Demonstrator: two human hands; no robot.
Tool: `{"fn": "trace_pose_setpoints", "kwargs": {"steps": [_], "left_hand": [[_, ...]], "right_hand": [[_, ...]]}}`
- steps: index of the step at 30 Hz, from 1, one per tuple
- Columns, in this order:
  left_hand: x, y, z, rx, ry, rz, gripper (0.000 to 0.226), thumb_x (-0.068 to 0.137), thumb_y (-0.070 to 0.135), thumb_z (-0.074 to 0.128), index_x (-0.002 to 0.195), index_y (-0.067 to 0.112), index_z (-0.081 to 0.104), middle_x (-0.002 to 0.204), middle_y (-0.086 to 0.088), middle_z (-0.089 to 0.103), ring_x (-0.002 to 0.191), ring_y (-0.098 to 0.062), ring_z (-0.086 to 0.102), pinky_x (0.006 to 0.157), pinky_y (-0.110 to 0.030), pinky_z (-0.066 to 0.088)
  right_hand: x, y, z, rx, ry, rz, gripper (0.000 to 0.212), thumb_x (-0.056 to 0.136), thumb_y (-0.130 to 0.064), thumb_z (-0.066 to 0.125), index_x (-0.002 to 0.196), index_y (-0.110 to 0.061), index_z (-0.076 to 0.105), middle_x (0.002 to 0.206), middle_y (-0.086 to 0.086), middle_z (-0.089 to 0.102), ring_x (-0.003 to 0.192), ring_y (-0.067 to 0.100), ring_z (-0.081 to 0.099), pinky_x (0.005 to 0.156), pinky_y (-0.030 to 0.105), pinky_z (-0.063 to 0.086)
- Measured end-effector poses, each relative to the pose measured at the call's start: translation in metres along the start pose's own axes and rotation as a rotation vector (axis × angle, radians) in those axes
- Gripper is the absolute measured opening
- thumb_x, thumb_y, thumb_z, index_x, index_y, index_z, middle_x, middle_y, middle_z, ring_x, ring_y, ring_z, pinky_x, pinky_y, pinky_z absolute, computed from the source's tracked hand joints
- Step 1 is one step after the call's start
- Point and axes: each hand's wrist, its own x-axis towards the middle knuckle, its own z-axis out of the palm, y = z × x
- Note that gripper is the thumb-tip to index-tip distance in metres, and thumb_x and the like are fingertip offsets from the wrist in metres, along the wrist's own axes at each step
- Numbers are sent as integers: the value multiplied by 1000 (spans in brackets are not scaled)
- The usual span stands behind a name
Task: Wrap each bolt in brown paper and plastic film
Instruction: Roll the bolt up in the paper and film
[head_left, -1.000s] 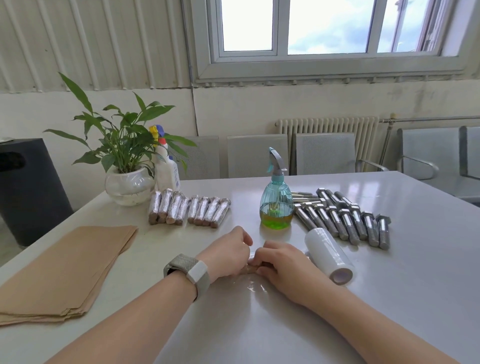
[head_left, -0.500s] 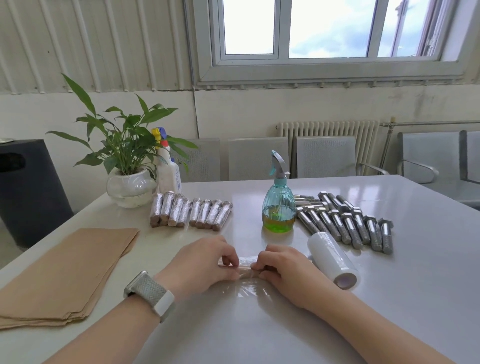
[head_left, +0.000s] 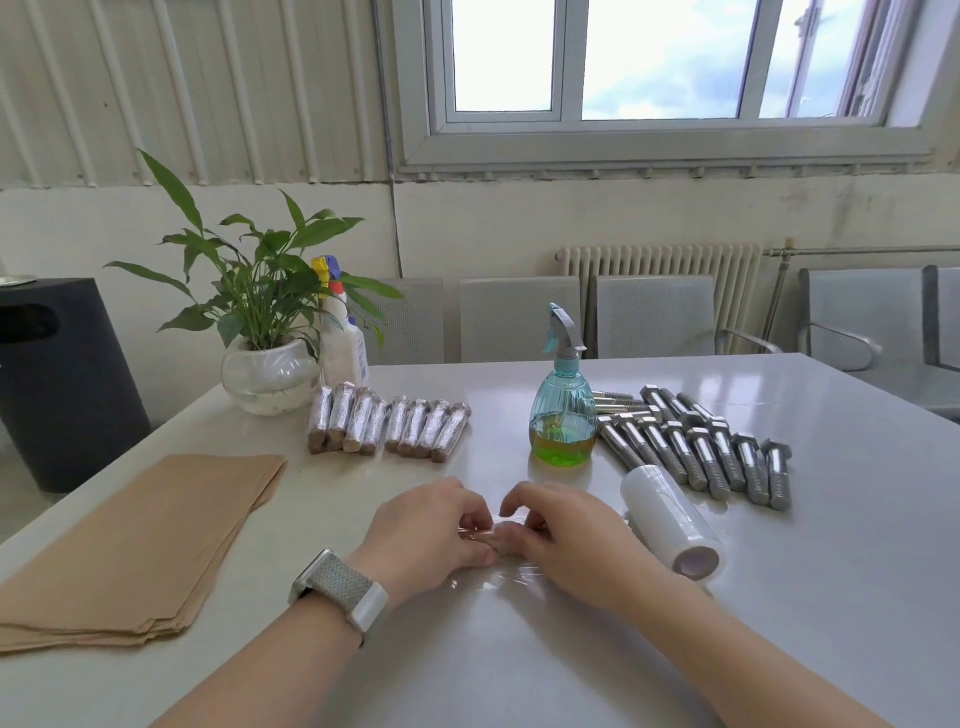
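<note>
Both hands meet at table (head_left: 779, 597) centre: left hand (head_left: 428, 530) & right hand (head_left: 566, 535) each w/ fingers curled, pinching a part-wrapped bolt (head_left: 496, 540) lying on clear film (head_left: 498, 579), bolt mostly hidden btwn them. Film roll (head_left: 670, 519) lies just right of right hand; bare bolts (head_left: 696, 447) behind it. Wrapped bolts (head_left: 387, 426) sit far left by plant (head_left: 265, 332), paper stack (head_left: 140, 545) near left edge, spray bottle (head_left: 562, 410) behind hands.
</note>
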Motion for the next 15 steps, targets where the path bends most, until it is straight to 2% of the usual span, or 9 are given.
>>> {"fn": "trace_pose_setpoints", "kwargs": {"steps": [3, 6, 9, 11, 13, 15], "left_hand": [[0, -2, 1, -29, -5, -14, 30, 77, 56, 72, 101, 38, 68, 97, 14, 56, 88, -5, 54, 70, -26, 41], [-2, -3, 2, -49, -1, -9, 29, 77, 52, 73, 102, 38, 68, 99, 14, 57, 91, -6, 55, 76, -27, 45], [-3, -5, -1, -68, -32, 10, 30, 78, 52, 74, 103, 36, 69, 100, 14, 56, 88, -4, 53, 73, -23, 41], [-6, -11, -8, -261, -12, -2, 20, 82, 47, 73, 97, 34, 71, 96, 13, 58, 79, 0, 56, 69, -19, 43], [-11, -22, -18, -559, 46, -56, 5, 90, 26, 69, 95, 28, 71, 85, 6, 61, 64, -2, 60, 62, -22, 52], [-19, -41, -25, -690, 103, -126, 10, 91, 14, 67, 94, 23, 71, 84, 0, 64, 59, -5, 61, 56, -23, 53]], "right_hand": [[1, -6, 4, -114, 20, -47, 27, 91, -52, 58, 109, -35, 66, 87, -11, 52, 90, 12, 56, 76, 30, 45], [2, -2, 2, -61, 9, -22, 25, 88, -50, 64, 107, -35, 70, 90, -10, 55, 90, 10, 57, 80, 30, 47], [1, -1, 2, -47, 6, -13, 26, 86, -49, 67, 107, -34, 71, 92, -10, 57, 92, 10, 56, 80, 29, 47], [1, 0, 3, -44, 14, -18, 26, 85, -48, 69, 106, -33, 72, 92, -11, 56, 92, 10, 56, 79, 28, 45], [1, 1, 4, -46, 24, -18, 24, 84, -46, 70, 104, -33, 72, 89, -13, 54, 91, 8, 56, 77, 25, 43], [1, 2, 4, -39, 25, -14, 23, 84, -45, 71, 103, -32, 73, 88, -15, 53, 90, 7, 55, 76, 24, 43]]}}
